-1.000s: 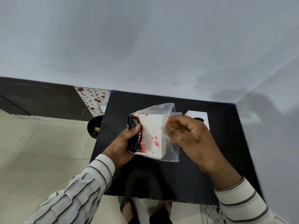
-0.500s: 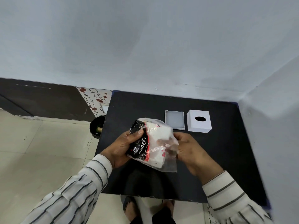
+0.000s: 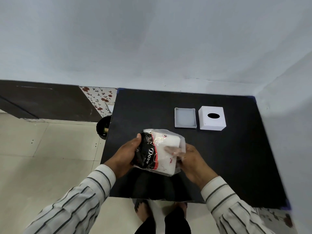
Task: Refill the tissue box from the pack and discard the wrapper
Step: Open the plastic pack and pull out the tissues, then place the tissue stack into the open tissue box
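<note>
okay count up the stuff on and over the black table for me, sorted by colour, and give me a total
White: 2, the tissue box cover and the shallow tray.
Black, red and clear: 1, the tissue pack, held by the left hand and right hand.
Total: 3

The clear, glossy plastic tissue pack (image 3: pixel 160 152) showed a crinkled film with bright reflections; its black printed end was shiny, and the white tissue stack inside looked soft, matt paper. The flat black table top (image 3: pixel 228 157) was matt and smooth. At 1 o'clock from the pack, the white cube-shaped tissue box cover (image 3: pixel 212 118) and the shallow grey-white rectangular box base (image 3: pixel 185 117) appeared smooth, matt and rigid. The striped sleeves (image 3: pixel 81 200) were woven cloth.
</note>
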